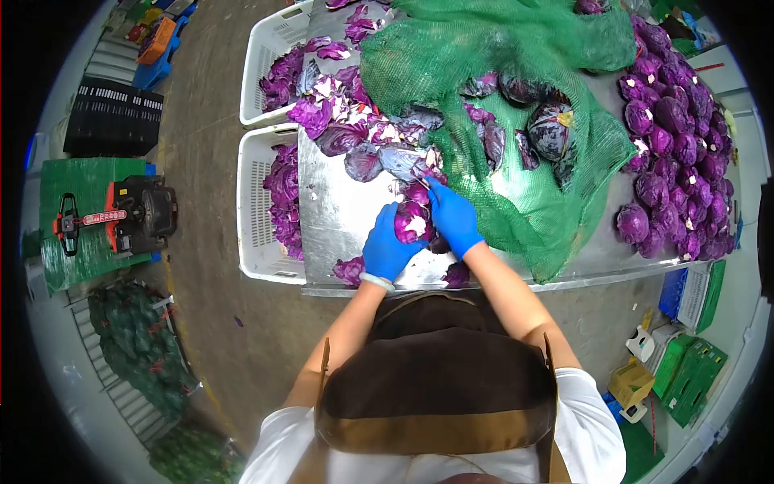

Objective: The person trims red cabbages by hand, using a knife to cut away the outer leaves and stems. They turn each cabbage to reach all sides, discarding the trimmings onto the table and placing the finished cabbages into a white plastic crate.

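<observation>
A red cabbage (411, 223) with a pale cut stem end is held low over the metal table (330, 206). My left hand (389, 247), in a blue glove, wraps round its left side. My right hand (454, 218), also blue-gloved, is at the cabbage's right side with its fingers curled; what they grip is hidden. Loose purple leaves and pale scraps (363, 161) lie just beyond both hands. A green mesh bag (516, 218) spreads over the table to the right, with several darker unpeeled cabbages (551, 131) in or under it.
White crates (248, 234) of purple leaves stand along the table's left edge. Several trimmed cabbages (673, 153) are heaped at the right. A red-and-black pallet jack (137, 214) stands on the floor at left, and green crates (689, 379) at lower right.
</observation>
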{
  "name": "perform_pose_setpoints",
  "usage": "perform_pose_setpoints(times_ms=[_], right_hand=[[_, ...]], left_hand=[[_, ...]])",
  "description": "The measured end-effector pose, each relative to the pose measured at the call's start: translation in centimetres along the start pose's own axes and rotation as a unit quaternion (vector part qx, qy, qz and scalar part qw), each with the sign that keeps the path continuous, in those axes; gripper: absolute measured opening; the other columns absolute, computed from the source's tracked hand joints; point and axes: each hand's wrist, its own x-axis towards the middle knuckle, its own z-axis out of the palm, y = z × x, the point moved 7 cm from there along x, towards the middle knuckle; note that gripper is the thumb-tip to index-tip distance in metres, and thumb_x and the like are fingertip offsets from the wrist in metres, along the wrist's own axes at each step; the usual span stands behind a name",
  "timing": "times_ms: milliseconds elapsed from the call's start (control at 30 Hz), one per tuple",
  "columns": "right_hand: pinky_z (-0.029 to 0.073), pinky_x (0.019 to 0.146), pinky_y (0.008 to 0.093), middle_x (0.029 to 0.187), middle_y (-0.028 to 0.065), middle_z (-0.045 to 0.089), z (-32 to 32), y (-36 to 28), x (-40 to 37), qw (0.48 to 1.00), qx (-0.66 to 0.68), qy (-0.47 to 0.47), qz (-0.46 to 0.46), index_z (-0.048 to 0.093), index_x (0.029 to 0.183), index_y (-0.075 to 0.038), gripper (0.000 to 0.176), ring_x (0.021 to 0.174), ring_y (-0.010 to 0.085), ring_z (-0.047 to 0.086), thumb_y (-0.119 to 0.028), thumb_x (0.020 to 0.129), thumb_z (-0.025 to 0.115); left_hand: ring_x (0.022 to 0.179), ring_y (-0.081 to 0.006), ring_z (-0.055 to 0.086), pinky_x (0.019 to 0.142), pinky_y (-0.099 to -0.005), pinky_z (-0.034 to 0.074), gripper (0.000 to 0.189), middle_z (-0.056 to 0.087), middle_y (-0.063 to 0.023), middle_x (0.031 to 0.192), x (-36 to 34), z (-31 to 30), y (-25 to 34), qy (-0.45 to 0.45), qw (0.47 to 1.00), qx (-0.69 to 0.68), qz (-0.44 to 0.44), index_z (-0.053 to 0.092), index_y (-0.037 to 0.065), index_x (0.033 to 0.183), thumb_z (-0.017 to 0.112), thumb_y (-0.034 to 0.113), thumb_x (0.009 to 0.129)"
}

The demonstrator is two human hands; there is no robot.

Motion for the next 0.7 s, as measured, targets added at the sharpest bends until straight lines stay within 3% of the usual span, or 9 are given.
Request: perform_pose_setpoints(times_ms=[100,200,233,333,367,467,533,700], right_hand=[[0.05,0.092,0.05,0.122,0.0218,0.065,1.1,0.6,1.3,0.991,0.094,-0.091,0.004,0.057,0.133,-0.011,0.046,0.107,0.0424,0.064,-0.034,0.093,0.062],[0.05,0.092,0.0485,0.119,0.0225,0.066,2.8,0.5,1.0,0.991,0.121,-0.045,-0.043,0.058,0.132,-0.01,0.048,0.107,0.0417,0.064,-0.034,0.091,0.065],[0.051,0.09,0.049,0.116,0.0236,0.067,1.3,0.6,1.4,0.997,0.049,-0.055,0.033,0.059,0.13,-0.009,0.048,0.104,0.0423,0.065,-0.033,0.089,0.067],[0.052,0.088,0.0488,0.112,0.0238,0.067,-0.5,3.7,3.8,0.99,0.093,-0.026,0.106,0.058,0.13,-0.01,0.05,0.1,0.0432,0.065,-0.033,0.088,0.068],[0.053,0.086,0.0477,0.109,0.0226,0.069,-0.9,2.6,3.0,0.99,0.056,-0.08,0.103,0.056,0.131,-0.009,0.056,0.098,0.0432,0.066,-0.038,0.085,0.069],[0.054,0.087,0.0467,0.109,0.0226,0.069,-2.6,-2.6,-1.4,0.997,0.067,-0.037,-0.001,0.055,0.133,-0.006,0.067,0.098,0.0415,0.067,-0.045,0.081,0.072],[0.053,0.087,0.0464,0.112,0.0238,0.068,-0.6,-2.8,-3.1,0.989,0.045,-0.138,0.021,0.055,0.131,-0.002,0.073,0.1,0.0396,0.067,-0.049,0.078,0.073],[0.052,0.089,0.044,0.113,0.0224,0.067,1.3,-0.9,-2.5,0.984,0.113,-0.141,-0.001,0.056,0.128,-0.001,0.074,0.102,0.0375,0.066,-0.045,0.074,0.079]], left_hand=[[0.125,-0.0317,0.056,0.103,-0.0397,0.047,0.101,0.05,-0.0205,0.142,-0.5,-0.8,-1.2,-0.016,0.997,-0.066,0.033,0.041,0.0,0.144,0.092,0.036,0.064],[0.128,-0.0308,0.054,0.107,-0.0395,0.045,0.105,0.05,-0.021,0.142,-1.7,-1.5,-2.6,-0.038,0.991,-0.12,0.046,0.038,-0.001,0.147,0.093,0.032,0.065],[0.128,-0.0303,0.054,0.107,-0.0395,0.045,0.105,0.05,-0.0207,0.142,-2.0,-1.5,-3.2,-0.028,0.991,-0.117,0.057,0.037,-0.001,0.148,0.093,0.03,0.065],[0.128,-0.0315,0.053,0.109,-0.0397,0.043,0.108,0.049,-0.0221,0.143,-2.3,-1.3,-4.4,0.001,0.99,-0.134,0.039,0.035,-0.003,0.148,0.093,0.032,0.065],[0.128,-0.0313,0.053,0.109,-0.0396,0.043,0.108,0.048,-0.0222,0.143,-2.4,-1.2,-4.3,0.012,0.991,-0.131,0.024,0.035,-0.004,0.148,0.093,0.032,0.065],[0.126,-0.0309,0.055,0.105,-0.0392,0.046,0.104,0.05,-0.0215,0.14,-2.9,-0.8,-3.6,0.033,0.991,-0.128,0.01,0.037,-0.003,0.147,0.093,0.032,0.066],[0.124,-0.0312,0.056,0.104,-0.0391,0.047,0.103,0.051,-0.0212,0.138,-2.6,-0.8,-2.8,0.04,0.991,-0.125,0.01,0.038,-0.002,0.146,0.093,0.032,0.066],[0.121,-0.0338,0.057,0.101,-0.0403,0.049,0.1,0.052,-0.0205,0.136,-2.8,-1.1,-1.4,0.05,0.997,-0.059,0.017,0.039,0.0,0.145,0.092,0.035,0.066]])
